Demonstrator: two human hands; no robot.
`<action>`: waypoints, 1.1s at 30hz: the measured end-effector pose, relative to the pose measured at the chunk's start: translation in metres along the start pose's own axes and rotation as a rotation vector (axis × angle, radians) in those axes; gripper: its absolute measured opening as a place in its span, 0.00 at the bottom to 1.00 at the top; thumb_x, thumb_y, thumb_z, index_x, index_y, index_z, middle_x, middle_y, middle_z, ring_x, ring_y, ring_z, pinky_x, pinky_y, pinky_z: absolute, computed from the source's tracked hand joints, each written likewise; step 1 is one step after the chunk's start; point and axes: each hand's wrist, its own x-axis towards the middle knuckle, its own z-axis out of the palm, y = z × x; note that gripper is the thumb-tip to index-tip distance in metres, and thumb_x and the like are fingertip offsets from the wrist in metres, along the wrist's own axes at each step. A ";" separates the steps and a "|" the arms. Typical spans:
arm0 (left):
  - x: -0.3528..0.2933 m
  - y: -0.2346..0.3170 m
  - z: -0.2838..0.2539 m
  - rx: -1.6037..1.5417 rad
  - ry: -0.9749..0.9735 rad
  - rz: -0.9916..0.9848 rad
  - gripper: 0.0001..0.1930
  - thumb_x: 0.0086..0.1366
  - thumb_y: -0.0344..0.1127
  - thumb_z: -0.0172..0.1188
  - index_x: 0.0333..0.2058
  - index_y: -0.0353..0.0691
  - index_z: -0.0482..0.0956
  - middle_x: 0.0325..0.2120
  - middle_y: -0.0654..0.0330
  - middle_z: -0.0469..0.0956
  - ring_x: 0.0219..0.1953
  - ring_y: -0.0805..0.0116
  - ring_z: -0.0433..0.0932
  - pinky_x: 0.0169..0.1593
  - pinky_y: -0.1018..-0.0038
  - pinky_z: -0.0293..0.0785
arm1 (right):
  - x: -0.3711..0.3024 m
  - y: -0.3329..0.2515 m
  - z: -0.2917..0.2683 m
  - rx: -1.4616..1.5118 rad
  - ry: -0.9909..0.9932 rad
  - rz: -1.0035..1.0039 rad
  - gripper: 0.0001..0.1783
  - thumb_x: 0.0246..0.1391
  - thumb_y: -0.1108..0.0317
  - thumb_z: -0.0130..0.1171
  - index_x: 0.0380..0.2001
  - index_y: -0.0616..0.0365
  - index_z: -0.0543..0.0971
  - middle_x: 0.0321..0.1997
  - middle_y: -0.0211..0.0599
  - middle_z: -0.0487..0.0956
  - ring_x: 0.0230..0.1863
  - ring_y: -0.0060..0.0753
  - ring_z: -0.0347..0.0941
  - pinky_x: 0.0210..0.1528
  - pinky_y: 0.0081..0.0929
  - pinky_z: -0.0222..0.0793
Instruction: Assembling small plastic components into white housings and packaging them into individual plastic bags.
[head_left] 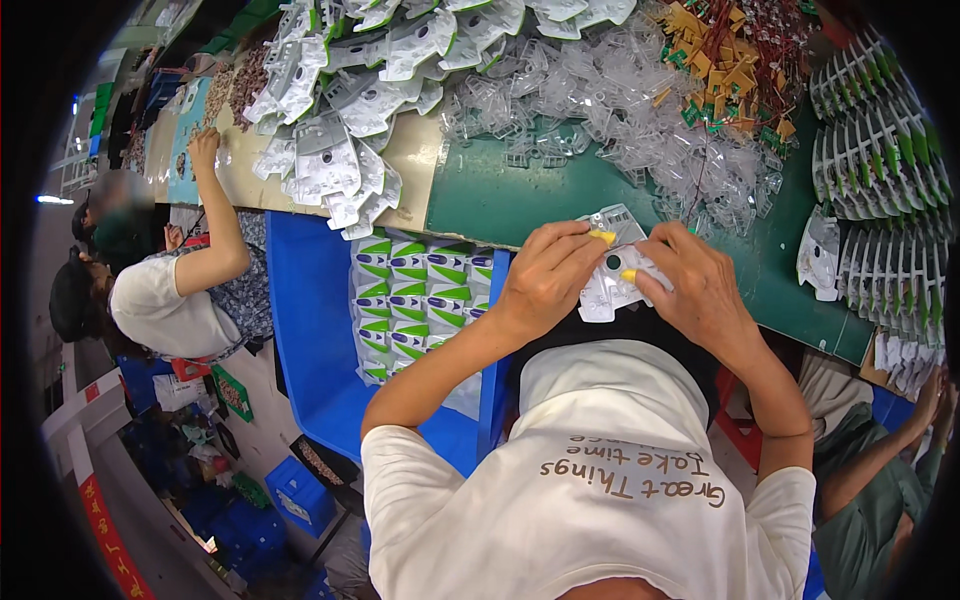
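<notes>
At the near edge of the green table I hold a white plastic housing half (pixel 598 297), its inner side with ribs and a round dark hole facing up. My left hand (pixel 545 275) grips its left edge, fingers bent, and a yellow cover shows at a digit tip. From the other side my right hand (pixel 695 285) closes on the housing, its yellow-tipped thumb pressed on the face beside the hole. Something thin and reddish shows near the right fingertips, too small to name.
Beyond my hands lie heaps of clear plastic parts (pixel 580 90), yellow-and-green pieces with red wires (pixel 710 60) and white-green housings (pixel 330 160). Stacked housings (pixel 885 170) line the right. A blue bin (pixel 310 340) holds finished-looking white-green units (pixel 410 290). Co-workers sit left (pixel 180 300) and right (pixel 880 490).
</notes>
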 end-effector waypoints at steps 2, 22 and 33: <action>0.000 0.001 0.002 -0.070 0.015 -0.046 0.21 0.52 0.23 0.69 0.47 0.35 0.79 0.40 0.57 0.82 0.42 0.55 0.80 0.46 0.63 0.75 | -0.004 -0.003 -0.002 0.047 -0.057 0.041 0.17 0.47 0.68 0.68 0.41 0.62 0.79 0.41 0.41 0.74 0.37 0.45 0.77 0.36 0.38 0.74; 0.007 0.003 0.001 -0.138 -0.195 -0.083 0.38 0.57 0.18 0.58 0.67 0.40 0.61 0.44 0.60 0.82 0.41 0.57 0.72 0.47 0.64 0.64 | -0.034 -0.018 0.023 0.027 0.235 -0.192 0.15 0.41 0.81 0.65 0.37 0.62 0.82 0.35 0.38 0.80 0.30 0.37 0.79 0.30 0.30 0.75; 0.011 -0.002 -0.001 -0.234 -0.231 -0.113 0.36 0.60 0.17 0.56 0.68 0.38 0.59 0.46 0.57 0.82 0.39 0.55 0.72 0.52 0.62 0.66 | -0.050 0.000 0.018 0.193 0.381 0.033 0.17 0.43 0.84 0.64 0.39 0.60 0.81 0.30 0.37 0.79 0.24 0.32 0.76 0.24 0.24 0.71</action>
